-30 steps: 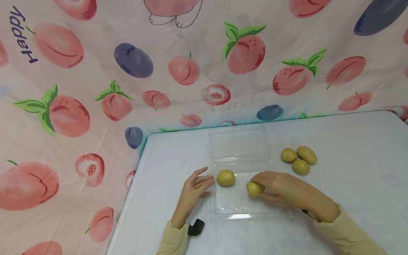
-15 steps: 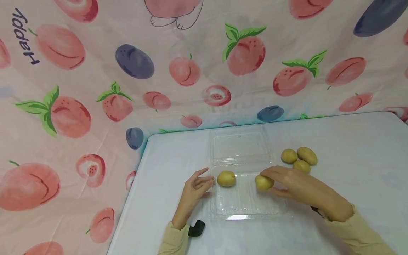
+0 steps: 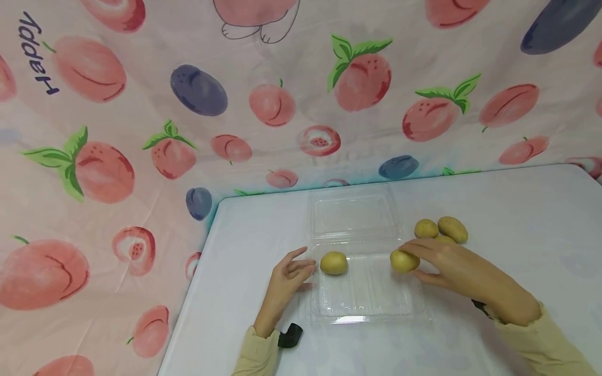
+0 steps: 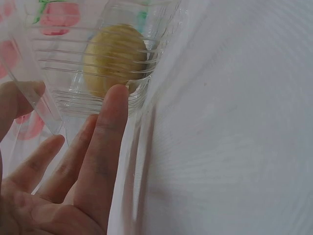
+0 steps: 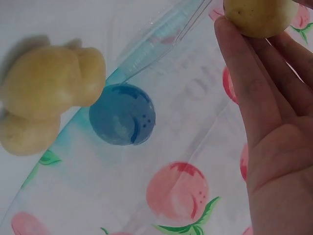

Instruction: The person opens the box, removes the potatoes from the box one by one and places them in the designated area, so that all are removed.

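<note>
Holds potato (image 3: 404, 260) in right grip (image 3: 451, 265), between thumb and fingers, at right end of clear container (image 3: 369, 292) | left grip (image 3: 286, 277) loosely spread at left end | second potato (image 3: 334, 263) inside, near left end | three more potatoes (image 3: 451, 228) clustered on tabletop (image 3: 527, 230), right of opened lid (image 3: 355, 211)

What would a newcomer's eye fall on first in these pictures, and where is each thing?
Probably the printed backdrop, its big pink and blue fruits spread behind the white table. Next, the potato in the right grip, at the right side of the open clear container, and a second potato inside it on the left. Three more potatoes cluster to the container's right.
</note>
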Action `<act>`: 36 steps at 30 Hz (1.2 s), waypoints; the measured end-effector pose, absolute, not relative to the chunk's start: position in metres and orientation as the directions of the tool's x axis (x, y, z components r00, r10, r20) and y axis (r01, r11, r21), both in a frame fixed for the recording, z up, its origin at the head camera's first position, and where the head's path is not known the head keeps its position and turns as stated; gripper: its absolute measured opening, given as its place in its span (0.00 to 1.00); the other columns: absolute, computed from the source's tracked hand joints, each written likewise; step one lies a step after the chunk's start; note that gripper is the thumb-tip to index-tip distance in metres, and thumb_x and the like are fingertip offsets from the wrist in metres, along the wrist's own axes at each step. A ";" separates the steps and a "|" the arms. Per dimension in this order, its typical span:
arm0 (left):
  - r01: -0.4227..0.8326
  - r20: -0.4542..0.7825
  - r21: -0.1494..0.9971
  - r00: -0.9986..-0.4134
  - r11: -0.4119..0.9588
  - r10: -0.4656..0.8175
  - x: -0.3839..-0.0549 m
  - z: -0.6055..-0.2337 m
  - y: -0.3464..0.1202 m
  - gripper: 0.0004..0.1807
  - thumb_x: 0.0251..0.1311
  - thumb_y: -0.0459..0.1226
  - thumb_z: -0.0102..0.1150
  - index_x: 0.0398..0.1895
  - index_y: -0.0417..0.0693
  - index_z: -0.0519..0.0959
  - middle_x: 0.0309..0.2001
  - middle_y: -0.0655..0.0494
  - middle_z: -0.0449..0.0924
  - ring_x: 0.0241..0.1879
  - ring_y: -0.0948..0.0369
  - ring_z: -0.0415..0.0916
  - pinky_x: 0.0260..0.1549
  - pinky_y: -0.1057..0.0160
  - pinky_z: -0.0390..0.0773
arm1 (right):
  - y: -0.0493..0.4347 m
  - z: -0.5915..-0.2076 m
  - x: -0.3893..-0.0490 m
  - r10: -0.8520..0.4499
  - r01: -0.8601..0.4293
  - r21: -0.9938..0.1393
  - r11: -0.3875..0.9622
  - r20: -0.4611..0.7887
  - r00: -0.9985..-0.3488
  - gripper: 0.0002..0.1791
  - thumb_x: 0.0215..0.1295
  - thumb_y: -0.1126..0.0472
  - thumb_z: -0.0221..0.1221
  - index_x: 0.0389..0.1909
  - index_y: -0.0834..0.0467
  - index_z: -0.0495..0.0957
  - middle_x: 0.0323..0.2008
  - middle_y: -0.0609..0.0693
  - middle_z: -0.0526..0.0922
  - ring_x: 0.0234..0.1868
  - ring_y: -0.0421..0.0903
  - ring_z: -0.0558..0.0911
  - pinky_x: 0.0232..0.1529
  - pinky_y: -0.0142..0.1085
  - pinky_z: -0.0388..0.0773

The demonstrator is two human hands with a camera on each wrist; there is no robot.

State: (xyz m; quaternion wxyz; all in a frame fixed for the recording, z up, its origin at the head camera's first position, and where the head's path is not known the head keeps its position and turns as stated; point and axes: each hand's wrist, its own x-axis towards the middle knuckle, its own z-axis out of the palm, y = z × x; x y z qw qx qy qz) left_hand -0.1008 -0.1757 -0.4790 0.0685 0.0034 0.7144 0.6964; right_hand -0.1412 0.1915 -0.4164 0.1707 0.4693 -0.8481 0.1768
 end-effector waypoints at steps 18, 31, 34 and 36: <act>-0.084 -0.087 0.996 -0.993 0.041 0.086 -0.101 -0.478 -0.174 0.31 0.65 0.35 0.64 0.70 0.44 0.68 0.55 0.34 0.79 0.54 0.44 0.80 0.42 0.55 0.88 | 0.225 -0.413 -0.144 -0.660 -0.799 -0.135 0.586 0.493 -0.567 0.39 0.70 0.31 0.34 0.51 0.56 0.81 0.47 0.50 0.83 0.37 0.44 0.84 0.31 0.37 0.85; -0.091 -0.095 0.995 -0.991 0.043 0.091 -0.103 -0.480 -0.175 0.32 0.65 0.36 0.64 0.71 0.44 0.67 0.55 0.37 0.80 0.53 0.47 0.81 0.42 0.56 0.88 | 0.248 -0.419 -0.147 -0.625 -0.765 -0.110 0.635 0.509 -0.592 0.45 0.70 0.30 0.32 0.45 0.63 0.82 0.43 0.56 0.85 0.40 0.55 0.86 0.35 0.48 0.85; -0.092 -0.095 0.995 -0.992 0.046 0.088 -0.103 -0.480 -0.175 0.32 0.65 0.37 0.64 0.71 0.44 0.67 0.55 0.38 0.80 0.53 0.47 0.81 0.41 0.57 0.88 | 0.255 -0.420 -0.148 -0.617 -0.750 -0.130 0.648 0.487 -0.618 0.44 0.68 0.29 0.32 0.46 0.63 0.82 0.43 0.57 0.85 0.40 0.57 0.86 0.35 0.50 0.85; -0.090 -0.093 0.995 -0.992 0.041 0.088 -0.102 -0.480 -0.175 0.32 0.64 0.37 0.65 0.71 0.45 0.67 0.55 0.38 0.80 0.53 0.47 0.81 0.41 0.56 0.88 | 0.259 -0.421 -0.149 -0.613 -0.740 -0.135 0.659 0.474 -0.632 0.44 0.67 0.28 0.33 0.47 0.62 0.82 0.43 0.56 0.85 0.40 0.56 0.86 0.35 0.50 0.85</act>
